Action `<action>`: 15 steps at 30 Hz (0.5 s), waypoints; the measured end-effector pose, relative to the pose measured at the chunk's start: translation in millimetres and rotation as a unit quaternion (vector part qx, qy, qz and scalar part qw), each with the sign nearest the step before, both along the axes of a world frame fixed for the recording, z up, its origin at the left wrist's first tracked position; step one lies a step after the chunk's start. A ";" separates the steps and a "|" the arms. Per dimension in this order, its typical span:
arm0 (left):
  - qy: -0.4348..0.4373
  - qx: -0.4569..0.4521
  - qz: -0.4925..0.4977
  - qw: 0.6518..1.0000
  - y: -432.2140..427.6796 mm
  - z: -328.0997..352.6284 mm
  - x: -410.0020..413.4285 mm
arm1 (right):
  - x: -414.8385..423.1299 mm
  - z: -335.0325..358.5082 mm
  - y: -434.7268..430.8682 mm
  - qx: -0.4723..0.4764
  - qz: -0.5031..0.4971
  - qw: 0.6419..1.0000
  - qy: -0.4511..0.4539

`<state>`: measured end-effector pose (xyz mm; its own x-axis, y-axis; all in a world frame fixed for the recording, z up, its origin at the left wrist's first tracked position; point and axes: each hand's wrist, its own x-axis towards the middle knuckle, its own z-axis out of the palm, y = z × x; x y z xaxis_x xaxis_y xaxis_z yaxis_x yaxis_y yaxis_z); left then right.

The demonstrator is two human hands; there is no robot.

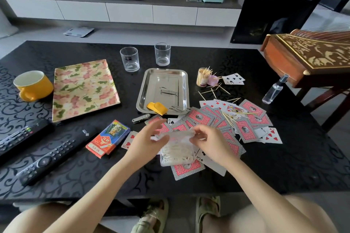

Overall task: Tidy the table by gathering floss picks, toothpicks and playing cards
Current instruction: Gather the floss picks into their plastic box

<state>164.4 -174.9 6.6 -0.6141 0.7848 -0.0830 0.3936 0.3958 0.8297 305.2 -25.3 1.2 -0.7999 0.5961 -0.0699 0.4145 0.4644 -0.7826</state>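
A clear plastic bag of white floss picks [178, 152] hangs just above the table's front middle. My left hand [149, 142] and my right hand [209, 141] both grip its top edge. Under and behind the bag, red-backed playing cards [223, 121] lie scattered, some face up. Loose toothpicks [214, 91] lie on the dark table and across the cards, next to an upright toothpick holder [203, 77] with its purple lid beside it. An orange-and-blue card box [108, 139] rests to the left of my hands.
A steel tray [182, 89] holds clippers and an orange item. Behind it stand two glasses [130, 59]. A floral tray [83, 89], a yellow mug [32, 85] and two remotes [55, 155] fill the left. A spray bottle [274, 90] and a wooden instrument [310, 56] are on the right.
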 end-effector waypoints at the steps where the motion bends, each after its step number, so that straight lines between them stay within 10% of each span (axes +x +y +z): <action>1: 0.021 -0.003 -0.023 1.000 -1.9 -1.2 2.0 | 4.3 -1.4 -3.0 0.010 0.005 1.000 0.000; 15: 0.263 -0.071 -0.128 0.954 -7.2 -25.4 29.0 | 19.0 -12.3 -15.4 -0.032 -0.007 0.999 0.023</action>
